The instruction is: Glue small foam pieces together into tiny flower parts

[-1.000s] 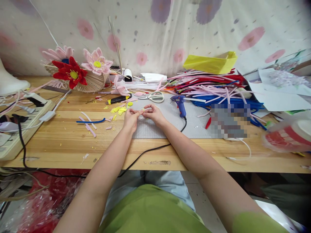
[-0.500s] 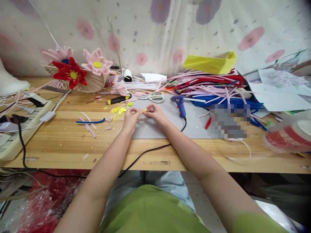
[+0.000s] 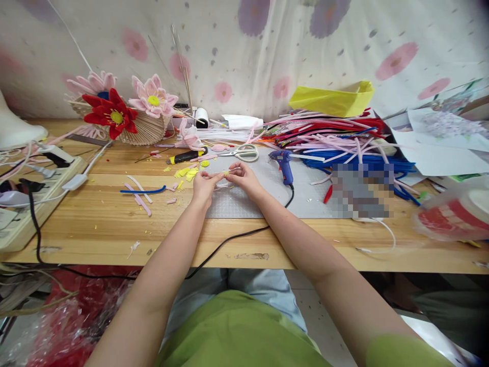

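Over the grey cutting mat (image 3: pixel 244 206), my left hand (image 3: pixel 205 186) and my right hand (image 3: pixel 244 178) meet fingertip to fingertip. Both pinch a small yellow piece (image 3: pixel 226 174), mostly covered by the fingers. Thin pale strands show just under the hands. Yellow scraps (image 3: pixel 191 174) and a round yellow disc (image 3: pixel 205 163) lie left of and behind my left hand. Scissors (image 3: pixel 244 152) with pale handles rest behind the hands, beside a utility knife (image 3: pixel 187 156). To the right of my right hand lies a blue glue gun (image 3: pixel 283 165).
Pipe cleaner bundles (image 3: pixel 344 135) pile at the back right, under a yellow folded sheet (image 3: pixel 331 99). Fuzzy flowers (image 3: pixel 116 117) stand back left. A power strip (image 3: pixel 57 188) is at left, a cup (image 3: pixel 454 214) at right. The glue gun's black cord (image 3: pixel 229 239) crosses the table front.
The fingers have closed in over the yellow piece, so less of it shows. Both hands stay at nearly the same spot; the view has shifted very slightly.
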Demonstrator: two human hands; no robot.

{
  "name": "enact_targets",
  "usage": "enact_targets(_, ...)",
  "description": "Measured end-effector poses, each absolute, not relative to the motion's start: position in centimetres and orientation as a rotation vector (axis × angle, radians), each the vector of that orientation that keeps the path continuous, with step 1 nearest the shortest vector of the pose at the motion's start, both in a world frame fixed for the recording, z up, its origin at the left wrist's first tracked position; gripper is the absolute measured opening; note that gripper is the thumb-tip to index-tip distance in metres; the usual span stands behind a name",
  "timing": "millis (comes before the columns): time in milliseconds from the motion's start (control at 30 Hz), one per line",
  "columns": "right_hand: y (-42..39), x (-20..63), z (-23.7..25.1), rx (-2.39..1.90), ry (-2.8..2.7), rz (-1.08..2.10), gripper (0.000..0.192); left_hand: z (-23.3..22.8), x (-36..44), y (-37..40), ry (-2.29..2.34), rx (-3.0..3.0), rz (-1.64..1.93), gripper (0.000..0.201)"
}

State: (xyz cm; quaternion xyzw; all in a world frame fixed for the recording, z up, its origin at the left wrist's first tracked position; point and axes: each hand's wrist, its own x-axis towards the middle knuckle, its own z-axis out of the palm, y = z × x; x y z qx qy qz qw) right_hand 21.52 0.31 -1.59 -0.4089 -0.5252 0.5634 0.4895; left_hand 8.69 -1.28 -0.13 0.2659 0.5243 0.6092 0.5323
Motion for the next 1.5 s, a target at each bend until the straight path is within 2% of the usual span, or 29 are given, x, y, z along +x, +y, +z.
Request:
enact_targets(433, 0.44, 21.28, -1.71, -0.967, -1.255, 1.279, 0.042, -0.34, 8.81, -1.23, 1.18, 0.609, 1.442, 0.065)
enact_targets(867, 0.28, 21.0, -1.69, -0.941, -1.294, 1.333, 0.046, -0.3, 8.79, -1.0, 0.938, 0.5, 1.432, 0.054)
enact_targets(1267, 0.37, 21.29, -1.88, -0.973, -1.259, 1.333, 0.048, -0.17, 8.6, -1.2, 1.077, 0.576, 1.367, 0.044)
enact_targets(1500, 0.24, 21.39, -1.64, -0.968, -1.26, 1.36, 0.047, 0.02, 8.48, -1.5, 1.156, 0.687, 1.4, 0.054)
